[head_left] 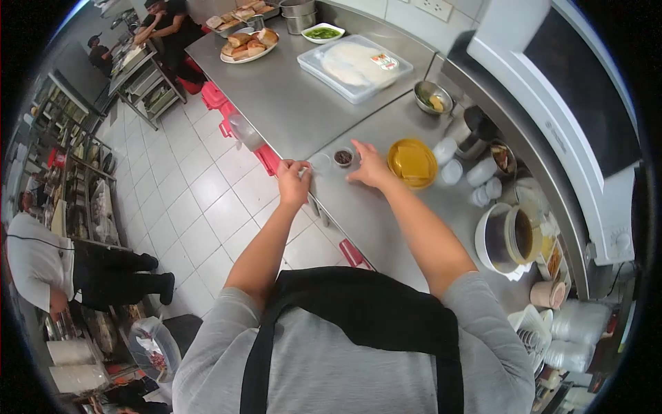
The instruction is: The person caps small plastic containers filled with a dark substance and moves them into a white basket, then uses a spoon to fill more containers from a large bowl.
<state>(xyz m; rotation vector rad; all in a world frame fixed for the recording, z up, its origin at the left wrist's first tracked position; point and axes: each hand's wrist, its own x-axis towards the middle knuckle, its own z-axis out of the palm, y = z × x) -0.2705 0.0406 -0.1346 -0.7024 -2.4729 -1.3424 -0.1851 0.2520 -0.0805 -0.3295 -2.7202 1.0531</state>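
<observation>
Two bare forearms, head view, extend forward from grey short sleeves over a brushed-steel counter [293, 103]; clock directions are taken from the small clear cup [343, 158], twelve at the top. Left hand [295, 181], at eight o'clock: fingers bent, tips pointing down at the counter's edge beside a round, transparent piece [321, 163] at nine; whether they grip it cannot be told. Right hand [370, 168], between three and four: thumb and forefinger spread apart in a curve just beside the cup, not closed on it. The cup, round and set between the hands, contains dark, granular matter. At three o'clock, a round, glossy amber-yellow container [412, 163]; at two, a metal bowl [434, 98] with yellow and green pieces. At twelve, a flat, translucent lidded box [355, 67] holds something white; at eleven, a pale plate [234, 60] bears browned bread [249, 45]. At four, a tub [518, 237] of brown contents.
</observation>
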